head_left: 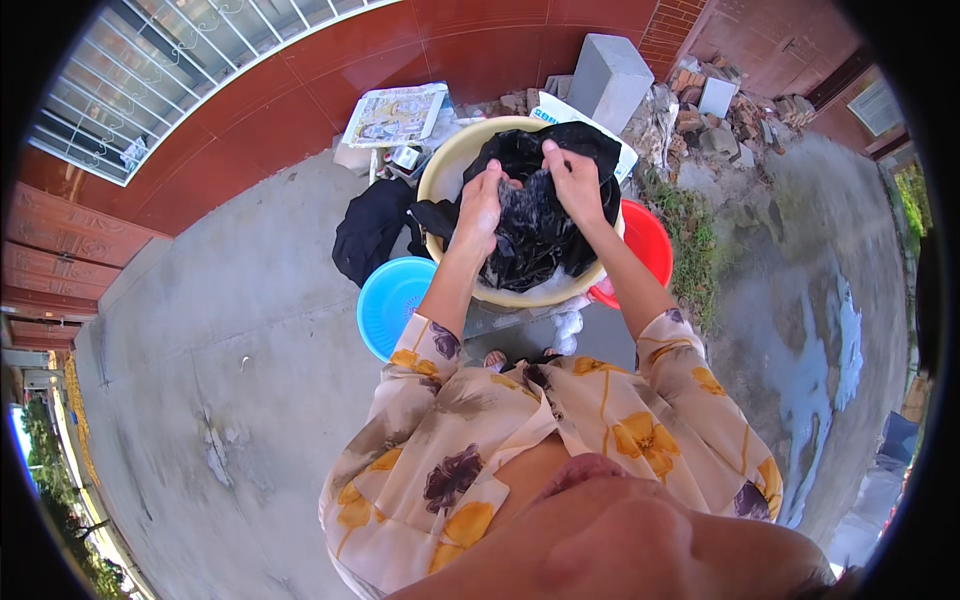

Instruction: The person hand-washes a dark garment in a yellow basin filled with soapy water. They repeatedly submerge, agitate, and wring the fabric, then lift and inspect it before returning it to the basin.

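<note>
A wet black garment (535,240) lies bunched in a large cream basin (440,180), with whitish suds (555,287) along the near side. My left hand (480,208) pinches the cloth at the left, its fingers closed. At the right, my right hand (578,185) grips another part of the same garment, thumb and fingers pressed together. Between the hands a soapy stretch of the fabric is drawn up. Folds of the cloth hide the basin's bottom, and part of it reaches over the left rim.
A blue basin (388,305) stands at the near left and a red basin (650,245) at the right. Dark cloth (368,232) lies left of the cream basin. Behind are a grey block (612,78), rubble (715,125) and a printed board (395,115). Wet patches (815,370) mark the ground at right.
</note>
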Tool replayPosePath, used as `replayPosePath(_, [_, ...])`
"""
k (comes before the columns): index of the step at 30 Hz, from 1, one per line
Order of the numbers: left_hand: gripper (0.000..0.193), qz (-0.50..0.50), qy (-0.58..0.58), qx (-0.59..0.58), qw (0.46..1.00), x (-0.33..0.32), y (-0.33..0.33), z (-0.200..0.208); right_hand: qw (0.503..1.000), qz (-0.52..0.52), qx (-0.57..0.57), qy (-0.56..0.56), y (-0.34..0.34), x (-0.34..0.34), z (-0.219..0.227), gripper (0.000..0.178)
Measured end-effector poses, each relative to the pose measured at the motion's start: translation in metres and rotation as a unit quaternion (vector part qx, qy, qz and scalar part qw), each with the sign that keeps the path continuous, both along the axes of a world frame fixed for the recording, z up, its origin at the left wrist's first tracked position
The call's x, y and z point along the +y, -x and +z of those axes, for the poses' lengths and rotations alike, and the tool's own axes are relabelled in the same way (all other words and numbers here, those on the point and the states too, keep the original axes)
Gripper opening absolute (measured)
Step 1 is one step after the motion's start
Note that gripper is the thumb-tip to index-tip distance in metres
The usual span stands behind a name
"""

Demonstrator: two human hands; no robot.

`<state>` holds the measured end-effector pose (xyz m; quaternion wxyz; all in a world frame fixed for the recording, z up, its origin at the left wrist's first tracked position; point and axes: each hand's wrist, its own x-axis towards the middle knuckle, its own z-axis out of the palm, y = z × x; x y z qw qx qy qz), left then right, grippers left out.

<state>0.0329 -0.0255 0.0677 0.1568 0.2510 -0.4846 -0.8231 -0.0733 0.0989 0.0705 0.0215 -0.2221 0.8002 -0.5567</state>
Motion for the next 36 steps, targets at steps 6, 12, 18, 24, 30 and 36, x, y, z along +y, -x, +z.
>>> replayPosePath(6, [0.036, 0.047, -0.213, 0.019, 0.976, 0.033, 0.026, -0.046, 0.993, -0.024, 0.118, 0.022, -0.037, -0.021, -0.021, 0.039])
replayPosePath(12, [0.040, 0.016, -0.016, 0.107, 0.994, -0.007, 0.034, -0.086, 0.963, 0.042, 0.261, 0.046, -0.064, -0.036, -0.013, 0.032])
replayPosePath(18, [0.035, 0.065, -0.070, 0.083, 0.992, 0.001, 0.040, -0.094, 0.938, 0.105, 0.317, 0.090, -0.078, -0.026, 0.008, 0.026])
replayPosePath(24, [0.032, 0.151, -0.131, 0.058, 0.978, 0.046, 0.036, -0.034, 0.974, 0.032, 0.220, 0.048, -0.032, -0.021, -0.012, 0.021])
replayPosePath(30, [0.045, 0.053, -0.114, -0.019, 0.992, 0.028, 0.007, 0.000, 0.997, 0.020, -0.067, 0.011, 0.063, -0.002, -0.042, 0.054])
replayPosePath(36, [0.040, 0.033, 0.116, -0.081, 0.989, 0.009, 0.005, -0.052, 0.992, 0.056, -0.040, 0.103, 0.021, 0.008, -0.024, 0.042])
